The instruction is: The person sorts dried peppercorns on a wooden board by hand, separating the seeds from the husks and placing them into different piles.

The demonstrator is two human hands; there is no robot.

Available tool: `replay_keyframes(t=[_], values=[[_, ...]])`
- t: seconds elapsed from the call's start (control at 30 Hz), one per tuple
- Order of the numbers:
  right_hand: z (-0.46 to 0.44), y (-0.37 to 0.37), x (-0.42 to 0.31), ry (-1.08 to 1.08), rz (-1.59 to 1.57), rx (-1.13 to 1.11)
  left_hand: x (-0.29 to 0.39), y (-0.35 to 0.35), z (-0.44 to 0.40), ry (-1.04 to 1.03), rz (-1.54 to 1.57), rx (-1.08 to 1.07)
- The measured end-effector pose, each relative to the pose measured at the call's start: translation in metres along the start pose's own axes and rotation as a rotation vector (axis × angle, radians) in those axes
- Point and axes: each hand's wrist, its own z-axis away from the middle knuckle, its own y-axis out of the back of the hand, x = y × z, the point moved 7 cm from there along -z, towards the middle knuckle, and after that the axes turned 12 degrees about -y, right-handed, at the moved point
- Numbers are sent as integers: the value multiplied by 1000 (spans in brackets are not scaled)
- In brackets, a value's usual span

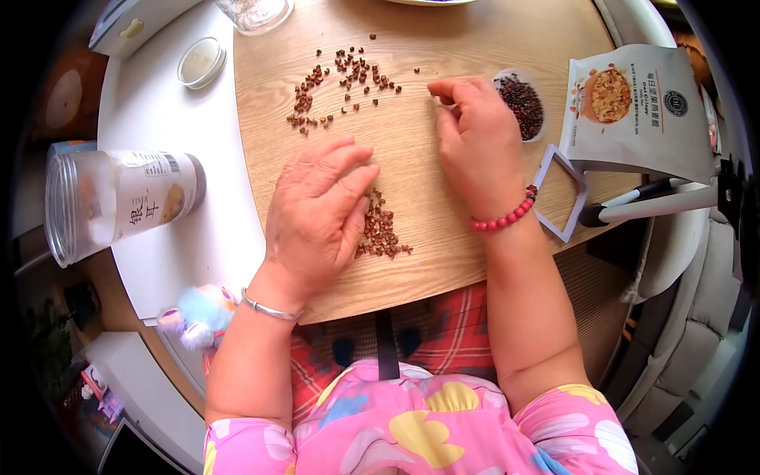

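Note:
My left hand (pixel 317 210) is held over the wooden table, its fingers stretched out and the thumb a little apart. Beside and partly under it lies a heap of small reddish-brown Sichuan peppercorns (pixel 381 229). To the right, my right hand (pixel 481 134) has its fingers curled toward the thumb; whatever sits between the fingertips is too small to make out. Just behind that hand stands a small clear bowl (pixel 541 125) with dark peppercorns in it, partly covered by the hand. Farther up the table, loose peppercorns (pixel 356 75) are scattered in a rough arc.
A grey-white oat crisp bag (pixel 641 111) stands at the right, near a pale angular frame (pixel 568 225) and a tripod leg (pixel 657 204). On the left white surface are a labelled plastic jar (pixel 127 202), a round lid (pixel 201 62) and a plush toy (pixel 202 317).

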Motion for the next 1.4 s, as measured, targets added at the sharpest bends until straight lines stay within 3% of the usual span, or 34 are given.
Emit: replay_keyframes(t=[0.33, 0.6, 0.8, 1.03, 1.1, 1.13, 1.2, 1.23, 1.3, 1.4], values=[[-1, 1, 2, -13, 107, 6, 2, 0, -1, -31, 133, 35], [-5, 0, 14, -238, -133, -135, -10, 6, 6, 78, 267, 149], [-1, -1, 1, -59, 23, -60, -11, 8, 6, 90, 282, 163], [0, -3, 1, -59, 27, -72, -10, 5, 5, 69, 260, 158], [1, -13, 11, -370, -502, -314, -11, 5, 5, 79, 275, 151], [1, -10, 7, -367, -503, -312, -11, 5, 5, 76, 272, 152], [9, -23, 4, -607, -949, -524, -12, 7, 6, 82, 260, 146], [8, -23, 6, -605, -950, -522, -11, 7, 6, 79, 259, 146], [14, -33, 2, -633, -1194, -738, -11, 7, 4, 78, 257, 134], [19, -39, -1, -694, -1366, -814, -10, 8, 4, 85, 249, 132]])
